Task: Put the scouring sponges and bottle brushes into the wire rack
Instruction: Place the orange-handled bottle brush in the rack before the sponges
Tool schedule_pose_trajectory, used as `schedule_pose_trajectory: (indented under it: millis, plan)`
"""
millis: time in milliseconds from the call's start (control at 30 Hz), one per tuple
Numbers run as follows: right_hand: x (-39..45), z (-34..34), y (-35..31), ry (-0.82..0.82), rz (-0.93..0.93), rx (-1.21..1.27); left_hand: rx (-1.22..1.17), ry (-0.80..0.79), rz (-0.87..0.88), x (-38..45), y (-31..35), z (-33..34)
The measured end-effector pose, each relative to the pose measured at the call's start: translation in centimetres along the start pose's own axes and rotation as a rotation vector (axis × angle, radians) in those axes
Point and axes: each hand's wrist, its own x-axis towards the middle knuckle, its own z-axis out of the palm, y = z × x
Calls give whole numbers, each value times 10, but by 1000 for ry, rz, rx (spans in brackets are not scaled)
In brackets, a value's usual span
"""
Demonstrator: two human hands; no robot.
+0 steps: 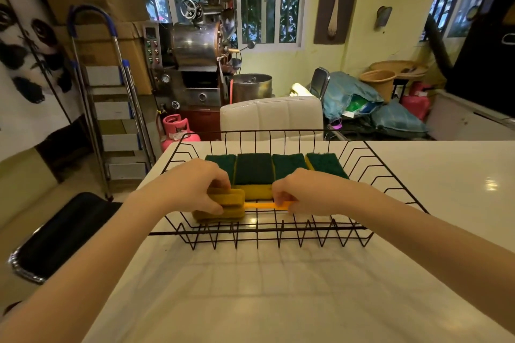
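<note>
A black wire rack (384,175) stands on the white table. Several green-and-yellow scouring sponges (253,170) lie side by side along its back half. Inside the rack's front half lies a bottle brush with a yellow sponge head (234,210) and an orange handle (263,205). My left hand (195,186) grips the sponge head from above. My right hand (303,192) pinches the handle's right end. The brush lies level, left to right, at the rack's floor.
The white table (278,287) extends toward me and to the right. A black stool (64,231) sits at the left, a white chair back (270,117) behind the table, plus a stepladder (111,108) and a pink gas cylinder (177,128) beyond.
</note>
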Motion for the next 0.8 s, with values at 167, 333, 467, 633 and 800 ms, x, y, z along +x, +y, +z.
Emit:
schedule_pose_trajectory:
  millis: [167, 333, 467, 633, 800]
  plan:
    - [5, 5, 0, -6, 13, 14, 57, -1, -2, 0, 2, 1]
    - [4, 8, 0, -16, 21, 10, 124, 5, -7, -1, 8, 4]
    - [3, 10, -1, -14, 28, -8, 141, 7, -24, -4, 12, 8]
    - [0, 9, -3, -5, 27, -21, 158, 57, -25, -13, 15, 15]
    - [-4, 12, -3, -26, 31, -42, 130, 49, -36, -17, 16, 15]
